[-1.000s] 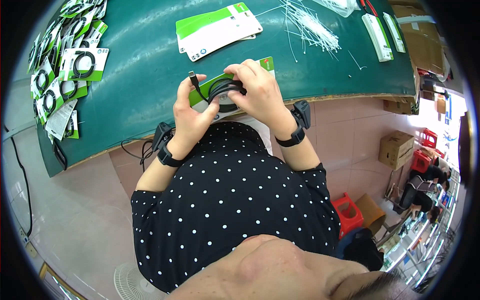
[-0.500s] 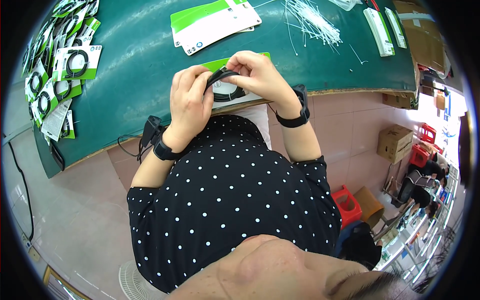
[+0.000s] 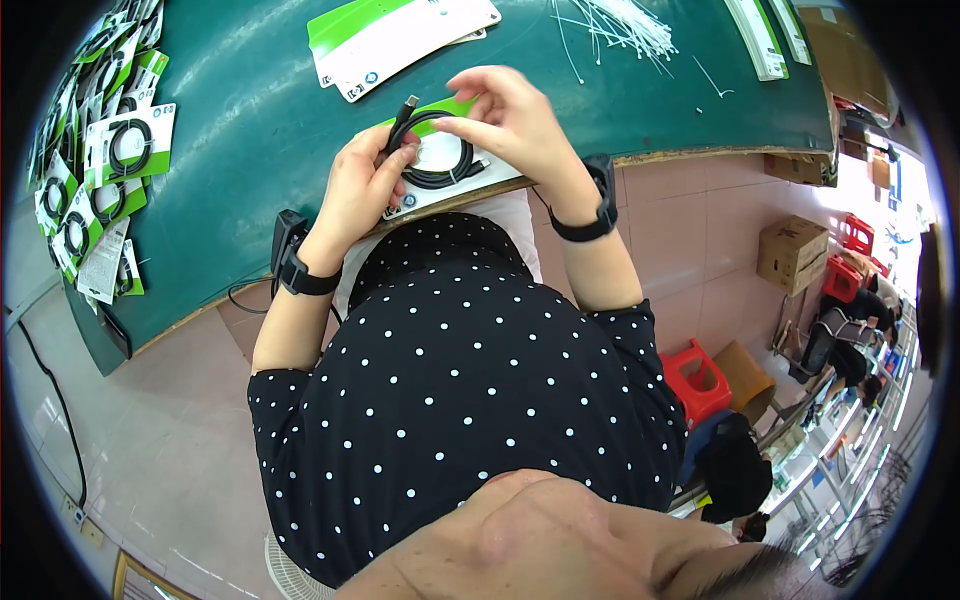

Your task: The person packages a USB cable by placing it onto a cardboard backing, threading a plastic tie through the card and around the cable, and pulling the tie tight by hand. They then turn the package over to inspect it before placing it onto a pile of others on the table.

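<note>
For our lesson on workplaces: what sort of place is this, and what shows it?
Probably a packing workshop. On the green-topped table lie a heap of carded, coiled black cables, flat white-and-green cards and thin white plastic ties.

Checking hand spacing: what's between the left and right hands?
Head view: most of the coiled black cable lies between left hand and right hand, with the green-and-white card under it.
</note>
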`<state>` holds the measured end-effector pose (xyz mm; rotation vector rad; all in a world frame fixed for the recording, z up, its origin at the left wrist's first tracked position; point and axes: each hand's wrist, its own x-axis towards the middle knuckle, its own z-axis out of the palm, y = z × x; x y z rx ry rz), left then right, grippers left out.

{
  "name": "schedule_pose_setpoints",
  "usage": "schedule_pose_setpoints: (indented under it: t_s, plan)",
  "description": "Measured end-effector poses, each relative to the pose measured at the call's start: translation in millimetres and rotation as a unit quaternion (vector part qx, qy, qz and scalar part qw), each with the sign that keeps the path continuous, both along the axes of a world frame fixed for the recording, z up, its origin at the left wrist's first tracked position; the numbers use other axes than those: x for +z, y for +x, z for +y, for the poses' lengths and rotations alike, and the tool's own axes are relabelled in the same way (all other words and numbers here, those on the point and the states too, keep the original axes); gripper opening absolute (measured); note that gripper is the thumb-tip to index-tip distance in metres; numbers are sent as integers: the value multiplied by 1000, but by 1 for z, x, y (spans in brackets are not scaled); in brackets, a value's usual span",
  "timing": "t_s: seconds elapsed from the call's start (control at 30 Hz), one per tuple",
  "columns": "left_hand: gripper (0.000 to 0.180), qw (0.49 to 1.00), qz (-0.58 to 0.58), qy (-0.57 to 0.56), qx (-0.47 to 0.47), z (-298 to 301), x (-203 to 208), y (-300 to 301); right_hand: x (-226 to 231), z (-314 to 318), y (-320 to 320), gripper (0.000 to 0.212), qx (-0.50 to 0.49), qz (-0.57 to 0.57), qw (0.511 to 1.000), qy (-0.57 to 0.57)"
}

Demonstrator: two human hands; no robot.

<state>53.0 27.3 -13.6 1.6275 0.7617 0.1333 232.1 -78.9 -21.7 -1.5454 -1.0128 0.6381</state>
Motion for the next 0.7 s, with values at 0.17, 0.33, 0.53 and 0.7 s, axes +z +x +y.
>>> schedule_pose_setpoints:
  t_s: [0.17, 0.33, 0.53, 0.7]
  plan:
    - [17, 1000, 10, 6, 1, 1, -1, -1, -2, -48, -26, 20, -63, -140, 987, 44]
    - [17, 999, 2, 35, 1, -1, -2, -1, -19, -61, -44, 19, -45, -256, 963, 72]
    - [17, 997, -26, 67, -13, -1, -5, -1, -24, -63, -63, 18, -112, -278, 952, 55]
    - [17, 999, -16, 33, -12, 1, -3, 1, -37, -61, -69, 20, -142, -297, 940, 87]
